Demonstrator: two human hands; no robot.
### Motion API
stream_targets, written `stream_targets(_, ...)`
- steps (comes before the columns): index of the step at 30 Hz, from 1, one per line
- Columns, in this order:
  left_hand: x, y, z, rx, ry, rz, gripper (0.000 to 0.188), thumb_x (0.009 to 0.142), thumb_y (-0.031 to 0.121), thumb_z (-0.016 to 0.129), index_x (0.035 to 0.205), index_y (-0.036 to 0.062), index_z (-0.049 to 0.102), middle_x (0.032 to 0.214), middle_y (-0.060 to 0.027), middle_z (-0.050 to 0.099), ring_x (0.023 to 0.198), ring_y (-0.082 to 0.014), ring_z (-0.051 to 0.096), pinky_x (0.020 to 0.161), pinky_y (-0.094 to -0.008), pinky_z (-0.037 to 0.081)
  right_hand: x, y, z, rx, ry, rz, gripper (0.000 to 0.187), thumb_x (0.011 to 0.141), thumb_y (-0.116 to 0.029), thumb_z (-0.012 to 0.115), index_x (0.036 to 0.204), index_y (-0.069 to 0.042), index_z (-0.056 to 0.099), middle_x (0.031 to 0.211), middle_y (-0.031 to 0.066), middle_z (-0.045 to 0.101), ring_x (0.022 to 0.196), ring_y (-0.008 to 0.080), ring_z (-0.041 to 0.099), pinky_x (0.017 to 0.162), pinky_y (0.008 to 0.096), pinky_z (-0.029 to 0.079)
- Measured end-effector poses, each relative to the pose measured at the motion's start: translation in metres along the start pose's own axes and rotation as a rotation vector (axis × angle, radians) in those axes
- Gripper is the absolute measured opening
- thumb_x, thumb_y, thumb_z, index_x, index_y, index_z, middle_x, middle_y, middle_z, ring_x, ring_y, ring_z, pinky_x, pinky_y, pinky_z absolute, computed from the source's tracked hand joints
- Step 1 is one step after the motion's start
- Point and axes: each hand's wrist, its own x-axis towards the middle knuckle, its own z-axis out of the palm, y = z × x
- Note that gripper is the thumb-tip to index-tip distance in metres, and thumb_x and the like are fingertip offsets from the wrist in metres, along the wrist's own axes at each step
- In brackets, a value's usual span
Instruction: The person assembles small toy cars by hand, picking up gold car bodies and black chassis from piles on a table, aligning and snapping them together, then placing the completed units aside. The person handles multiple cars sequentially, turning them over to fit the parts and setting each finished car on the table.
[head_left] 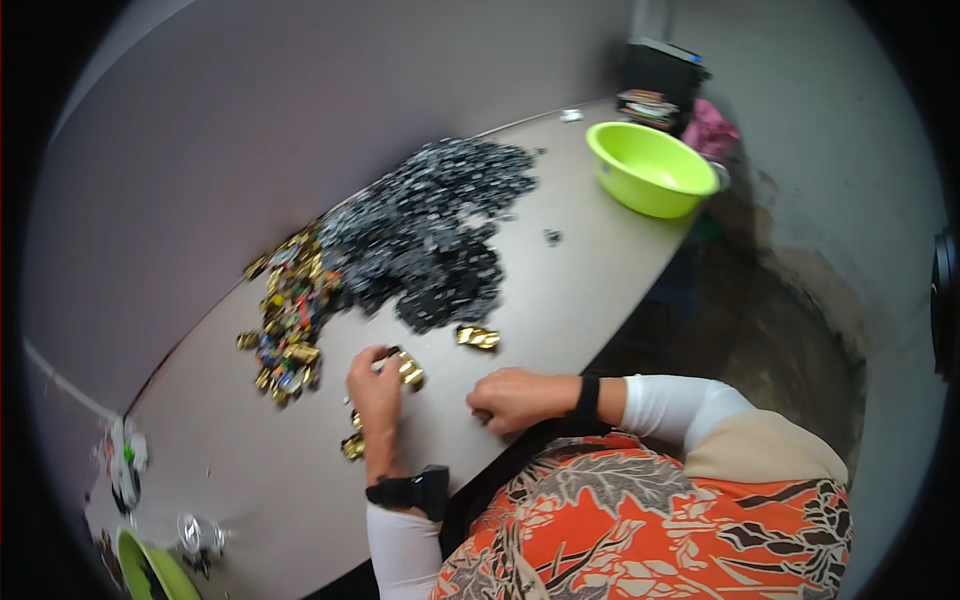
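Note:
My left hand [375, 390] is over the table, fingers bent in a pinch beside a shiny gold foil-like piece [411, 370]. Blur hides whether the fingers grip that piece or something smaller. My right hand [515, 398] is closed near the table's front edge. A small brownish thing [482, 415] shows at its fingertips, too little of it to name. Between and beyond the hands lies another crumpled gold piece [477, 337]. More gold bits [352, 446] sit next to my left wrist.
A big heap of small black-grey pieces [430, 225] spreads along the wall. At its left is a pile of gold and coloured pieces [292, 325]. A lime-green bowl [655, 175] stands far right; another green container [150, 565] is at the lower left, near a clear plastic item [200, 532].

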Motion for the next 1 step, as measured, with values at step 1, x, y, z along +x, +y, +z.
stream_targets(1,-0.0018,0.0101,-0.0083,-0.041,-0.023,-0.081,0.021,0.071,0.011,0.066,0.090,0.0046,0.069,0.094,-0.0117,0.068,0.072,-0.0243,0.062,0.067,-0.0321,0.050,-0.0017,-0.0053,-0.0042,0.016,-0.072,0.004,0.048,0.063,-0.013,0.065,0.109,-0.007,0.054,0.095,0.0171,0.064,0.085,0.0407,0.060,0.074,0.0456,0.049)
